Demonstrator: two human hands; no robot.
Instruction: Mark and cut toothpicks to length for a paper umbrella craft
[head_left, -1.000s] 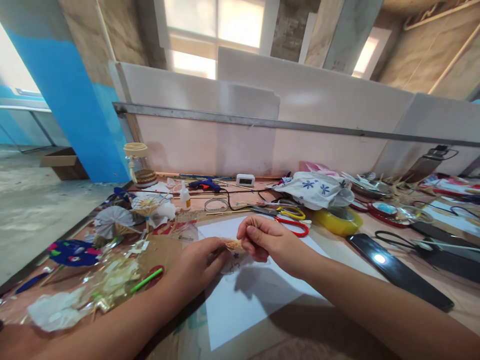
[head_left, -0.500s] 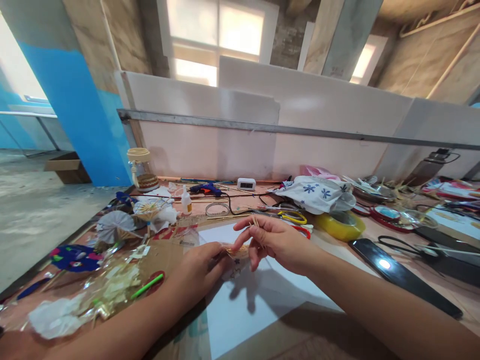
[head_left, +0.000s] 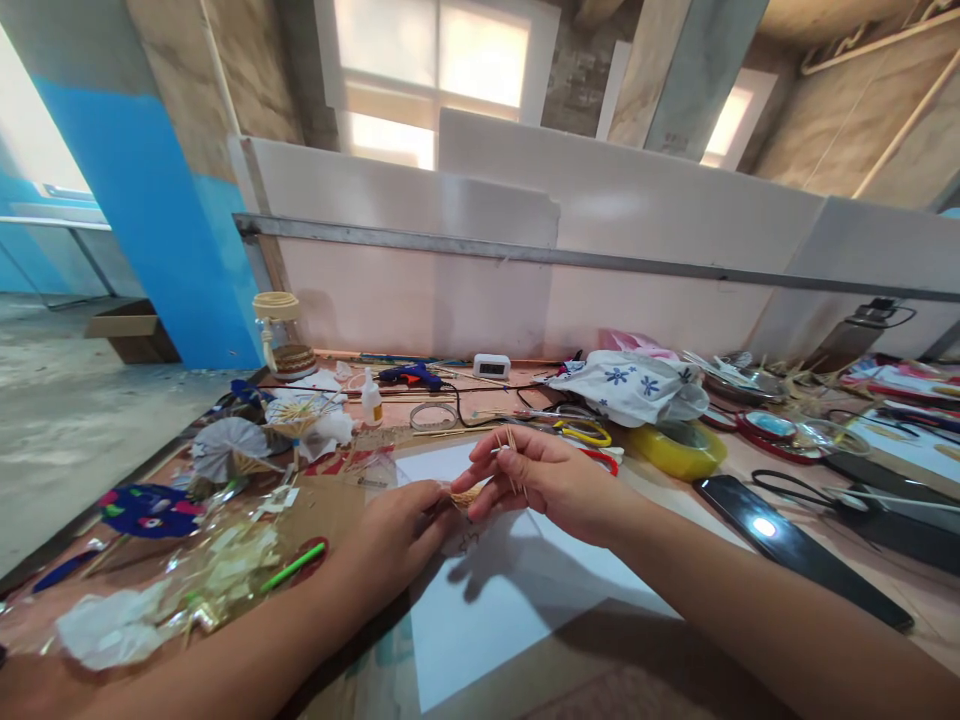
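Observation:
My left hand point(head_left: 405, 525) is closed, thumb and fingers pinching a small straw-coloured piece point(head_left: 465, 497) that looks like a bundle of thin ribs. Its far side meets the fingers of my right hand point(head_left: 559, 485). Between that hand's thumb and index finger are several thin wooden sticks point(head_left: 513, 440), standing up and poking out below; its other fingers curl toward the straw-coloured piece. Below both hands lies a white sheet of paper point(head_left: 480, 640), where a small dark floral mark shows near my left fingers. Hand shadows fall across the sheet.
Left of the paper are small paper parasols point(head_left: 229, 447), plastic scraps and a green stick point(head_left: 294, 566). Behind stand a glue bottle point(head_left: 371, 400), a blue glue gun point(head_left: 411, 376) and scissors point(head_left: 583, 431). To the right lie yellow tape point(head_left: 679, 450) and a phone point(head_left: 802, 550).
My right hand's fingers have drawn in closer to the straw-coloured piece, and the sticks in it have fanned apart slightly. My left hand stays nearly in place.

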